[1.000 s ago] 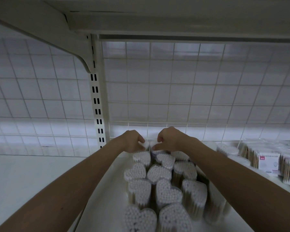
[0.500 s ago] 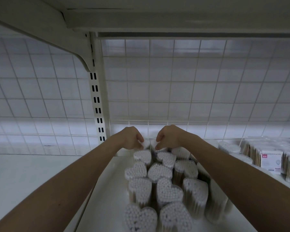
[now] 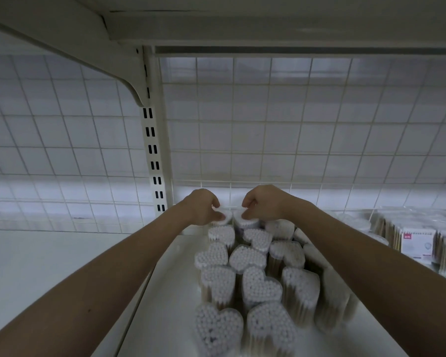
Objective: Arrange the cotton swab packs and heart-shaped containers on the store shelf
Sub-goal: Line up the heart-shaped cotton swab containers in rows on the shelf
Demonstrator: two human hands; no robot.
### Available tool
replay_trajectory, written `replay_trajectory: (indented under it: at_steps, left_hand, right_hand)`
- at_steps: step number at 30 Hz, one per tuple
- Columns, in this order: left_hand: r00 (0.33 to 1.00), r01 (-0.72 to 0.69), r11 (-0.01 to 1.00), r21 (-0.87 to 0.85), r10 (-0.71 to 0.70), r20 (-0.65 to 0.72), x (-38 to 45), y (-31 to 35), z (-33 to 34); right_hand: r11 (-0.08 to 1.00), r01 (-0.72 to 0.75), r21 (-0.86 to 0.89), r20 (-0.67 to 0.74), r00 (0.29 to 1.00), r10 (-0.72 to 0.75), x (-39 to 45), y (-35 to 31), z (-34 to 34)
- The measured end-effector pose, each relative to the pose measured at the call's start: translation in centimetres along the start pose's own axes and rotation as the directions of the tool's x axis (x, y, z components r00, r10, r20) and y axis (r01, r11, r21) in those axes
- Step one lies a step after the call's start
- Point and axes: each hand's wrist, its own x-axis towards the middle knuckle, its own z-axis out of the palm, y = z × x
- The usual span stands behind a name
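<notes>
Several clear heart-shaped containers (image 3: 260, 286) full of white-tipped cotton swabs stand in rows on the white shelf (image 3: 165, 305). At the back of the rows, my left hand (image 3: 204, 206) grips the top of one rear heart-shaped container (image 3: 225, 219). My right hand (image 3: 262, 203) grips the container beside it (image 3: 247, 221). Both hands have curled fingers and sit close together near the wire back grid. Flat cotton swab packs (image 3: 417, 240) with white labels stand at the right of the shelf.
A wire grid back panel (image 3: 268, 130) closes the shelf behind the hands. A slotted white upright (image 3: 153, 155) and bracket stand at the left. The upper shelf's underside (image 3: 242, 21) hangs overhead. A second white shelf (image 3: 36, 266) lies at left.
Both hands have moved slightly apart while staying on the rear containers. The view has shifted a little.
</notes>
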Motion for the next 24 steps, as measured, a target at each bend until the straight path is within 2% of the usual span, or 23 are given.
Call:
replay_trajectory:
  at_steps: [3,9,12,17,21,24]
  left_hand:
    - [0.999,-0.021,0.999,0.045,0.022,-0.026,-0.9,0.8,-0.6]
    - [0.978,0.103,0.985,0.137,-0.125,0.167,-2.1,2.2,-0.5]
    - [0.968,0.153,0.978,0.139,-0.177,0.178,-2.6,3.0,-0.1]
    - [0.968,0.130,0.990,0.051,-0.138,0.210,-3.0,3.0,-0.5]
    - [0.962,0.021,0.990,0.142,-0.059,0.267,-3.4,3.0,-1.1]
    - [0.966,-0.010,0.992,0.124,-0.022,0.259,-3.5,2.6,-1.4]
  right_hand:
    - [1.000,0.023,-0.007,0.031,0.999,-0.023,-0.8,0.1,-0.7]
    - [0.987,0.108,-0.121,0.249,0.966,-0.075,-2.6,0.1,-1.3]
    - [0.979,0.147,-0.144,0.329,0.940,-0.093,-3.0,0.2,-1.3]
    - [0.974,0.144,-0.177,0.377,0.924,-0.068,-3.3,0.2,-0.9]
    - [0.965,0.149,-0.216,0.327,0.942,-0.072,-3.1,-0.3,-0.6]
    - [0.966,0.131,-0.225,0.321,0.946,-0.054,-2.8,-0.3,-0.4]
